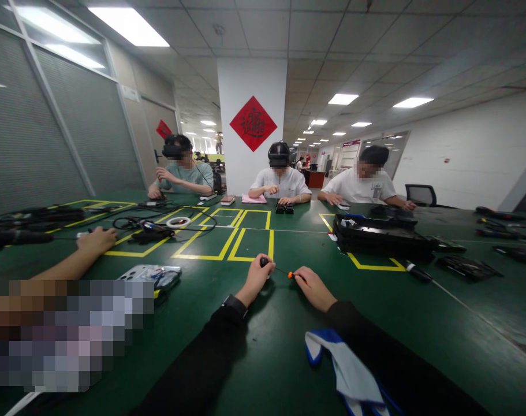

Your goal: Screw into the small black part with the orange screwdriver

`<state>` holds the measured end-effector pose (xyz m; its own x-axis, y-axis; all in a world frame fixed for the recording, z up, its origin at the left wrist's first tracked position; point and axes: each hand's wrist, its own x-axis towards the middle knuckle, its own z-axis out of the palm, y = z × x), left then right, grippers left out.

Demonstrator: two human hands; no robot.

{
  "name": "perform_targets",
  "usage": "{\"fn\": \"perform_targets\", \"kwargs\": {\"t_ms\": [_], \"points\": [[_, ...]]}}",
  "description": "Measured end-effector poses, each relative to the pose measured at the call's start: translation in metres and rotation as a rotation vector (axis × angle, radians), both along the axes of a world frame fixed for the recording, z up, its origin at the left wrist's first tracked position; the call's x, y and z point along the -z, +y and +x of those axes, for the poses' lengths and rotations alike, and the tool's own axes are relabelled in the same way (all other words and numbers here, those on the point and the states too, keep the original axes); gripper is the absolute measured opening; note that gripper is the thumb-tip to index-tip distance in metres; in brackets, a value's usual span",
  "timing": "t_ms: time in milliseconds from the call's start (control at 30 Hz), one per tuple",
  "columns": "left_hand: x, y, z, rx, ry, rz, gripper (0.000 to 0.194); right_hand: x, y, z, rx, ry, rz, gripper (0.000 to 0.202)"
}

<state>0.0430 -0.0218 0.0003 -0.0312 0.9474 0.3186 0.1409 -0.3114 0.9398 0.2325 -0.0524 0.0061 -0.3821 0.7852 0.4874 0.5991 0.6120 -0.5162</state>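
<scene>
Two hands: left hand and right hand, both bare, facing each other low over the green tabletop.
Left fingers: closed round a small dark piece, which shows at the top of the grip, between thumb and forefinger.
Right fingers: pinched together on a small orange piece; it pokes out just past the fingertips, toward the left hand.
Thin rod: bridges the gap between the two grips, from the orange piece to the dark piece — too small and soft here to say whether it enters the dark piece or only meets it.
Left wrist: dark band, just beyond the black sleeve.
Glove: white and blue, crumpled on the tabletop, near the right sleeve.
Right side: long black casing over yellow tape lines; a black-and-white handled tool lies nearer.
Left side: a neighbour's hand on the tabletop; shiny packet between it and the left hand.
Far edge: three people seated — the middle one near small black objects.
</scene>
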Motion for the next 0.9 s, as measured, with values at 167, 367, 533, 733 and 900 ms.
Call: {"fn": "perform_targets", "kwargs": {"t_ms": [167,367,533,733,900], "points": [[-0.002,0.001,0.011,-0.110,0.035,0.090,0.009,0.003,0.003,0.002,0.019,0.018,-0.001,0.022],[-0.005,-0.001,0.012,-0.172,0.102,0.121,0.008,0.001,0.002,0.002,0.022,0.023,-0.021,0.018],[-0.006,-0.010,0.001,-0.085,0.059,0.030,0.012,-0.003,-0.003,0.001,-0.003,0.017,-0.009,0.013],[-0.006,-0.028,-0.017,0.081,0.080,-0.037,0.020,-0.006,-0.006,0.000,-0.028,0.010,-0.047,0.015],[-0.006,-0.028,-0.019,0.078,0.093,-0.016,0.024,-0.007,-0.007,0.000,-0.032,0.033,-0.070,0.016]]}}
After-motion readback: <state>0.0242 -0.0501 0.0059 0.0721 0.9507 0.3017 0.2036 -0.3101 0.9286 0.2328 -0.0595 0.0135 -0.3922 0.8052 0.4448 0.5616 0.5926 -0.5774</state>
